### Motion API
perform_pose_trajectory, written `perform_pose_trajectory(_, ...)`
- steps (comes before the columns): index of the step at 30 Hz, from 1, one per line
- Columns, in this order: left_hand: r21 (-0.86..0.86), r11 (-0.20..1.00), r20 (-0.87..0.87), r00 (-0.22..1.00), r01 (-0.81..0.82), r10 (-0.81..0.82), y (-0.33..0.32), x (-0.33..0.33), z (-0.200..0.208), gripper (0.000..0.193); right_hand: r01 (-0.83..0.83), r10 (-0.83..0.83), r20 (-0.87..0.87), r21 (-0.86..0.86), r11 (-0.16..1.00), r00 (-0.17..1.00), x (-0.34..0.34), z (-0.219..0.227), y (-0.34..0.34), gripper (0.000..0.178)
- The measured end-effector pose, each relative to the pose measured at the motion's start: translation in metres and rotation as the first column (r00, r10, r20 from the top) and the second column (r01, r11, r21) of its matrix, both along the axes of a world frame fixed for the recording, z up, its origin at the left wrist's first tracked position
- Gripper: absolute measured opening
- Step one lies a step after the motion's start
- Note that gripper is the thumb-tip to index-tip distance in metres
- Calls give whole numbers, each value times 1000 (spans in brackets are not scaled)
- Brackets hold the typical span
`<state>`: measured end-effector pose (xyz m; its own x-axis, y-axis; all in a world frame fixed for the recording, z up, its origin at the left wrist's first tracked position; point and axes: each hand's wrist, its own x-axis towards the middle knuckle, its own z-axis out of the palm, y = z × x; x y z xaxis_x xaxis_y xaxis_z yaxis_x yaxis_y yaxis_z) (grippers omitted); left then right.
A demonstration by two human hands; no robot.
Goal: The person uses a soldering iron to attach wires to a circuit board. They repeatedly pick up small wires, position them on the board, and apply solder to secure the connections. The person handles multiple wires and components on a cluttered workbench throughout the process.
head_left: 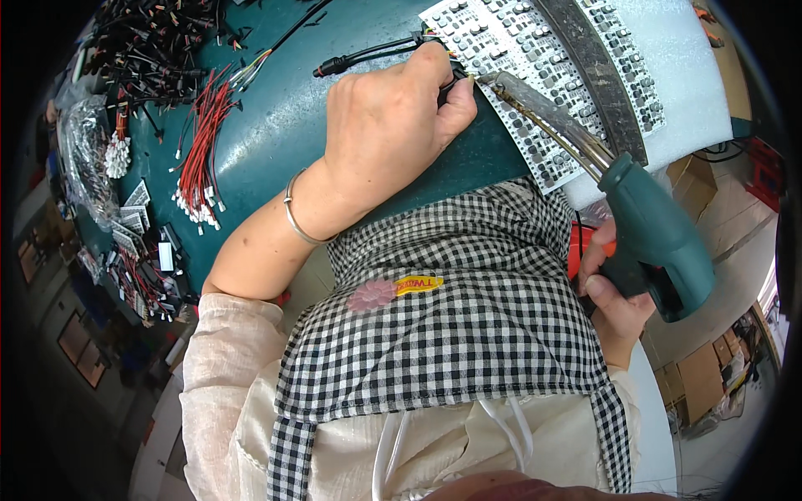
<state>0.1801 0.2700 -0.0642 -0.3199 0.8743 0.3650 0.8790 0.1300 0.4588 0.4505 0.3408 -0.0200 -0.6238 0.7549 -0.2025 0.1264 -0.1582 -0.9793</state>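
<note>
My left hand (388,125) is closed in a pinch on a black cable at the edge of a white circuit board panel (484,50). Part of this black cable (363,60) runs out to the left above my hand and ends in a connector; thin coloured wires show by the board. In my right hand (616,305) is the handle of a green soldering gun (656,225). Its tip reaches the board's edge beside my left thumb and forefinger. The exact contact at the tip is too small to make out.
A dark curved bar (597,75) lies across the panel, which rests on white foam (689,75). On the green table (276,125) are red wires with white plugs (205,142). A heap of black cables (150,50) and a clear plastic bag (88,159) lie farther left.
</note>
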Motion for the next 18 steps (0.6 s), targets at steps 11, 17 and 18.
perform_pose_trajectory(11, 14, 1000, 30, 999, 13, -13, 1, -1, -1, 21, 53, -53, 27, -5, 999, 998, -3, -1, -4, 55)
perform_pose_trajectory(17, -15, 1000, 28, 1000, 1, -1, -1, 0, 5, 22, 54, -91, -209, -178, 983, 974, -5, 13, 17, 62)
perform_pose_trajectory(18, -13, 1000, 28, 1000, 7, -7, 0, 0, 5, 22, 36, -77, -224, -180, 983, 972, -3, 12, 19, 64)
